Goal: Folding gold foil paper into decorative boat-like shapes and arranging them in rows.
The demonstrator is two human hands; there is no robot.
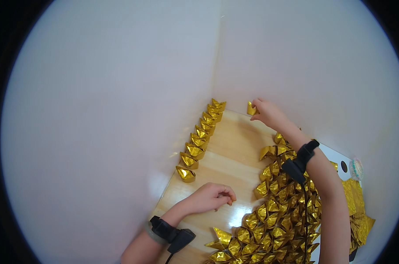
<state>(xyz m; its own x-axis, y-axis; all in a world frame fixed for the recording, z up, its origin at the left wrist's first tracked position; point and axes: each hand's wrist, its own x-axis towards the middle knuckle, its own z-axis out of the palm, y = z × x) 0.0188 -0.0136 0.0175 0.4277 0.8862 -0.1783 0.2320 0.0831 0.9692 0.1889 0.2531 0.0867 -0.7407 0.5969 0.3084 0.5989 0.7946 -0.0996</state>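
At the far end of the table, my right hand (266,113) pinches one gold foil paper ingot (250,108) between thumb and fingers, near the wall. My left hand (210,196) hovers over the bare wood at the near left, its fingers curled in with nothing visible in them. Along the left edge runs a row of several gold paper ingots (194,151), set close one behind another. To the right, a large heap of the same folded ingots (278,215) spreads under my right forearm.
White walls (120,88) meet in a corner beyond the wooden table (228,136). On the right lie a white board (333,154) with a dark oval, flat gold foil sheets (357,220) and a round pastel object (356,169). Black devices with cables are strapped on both wrists.
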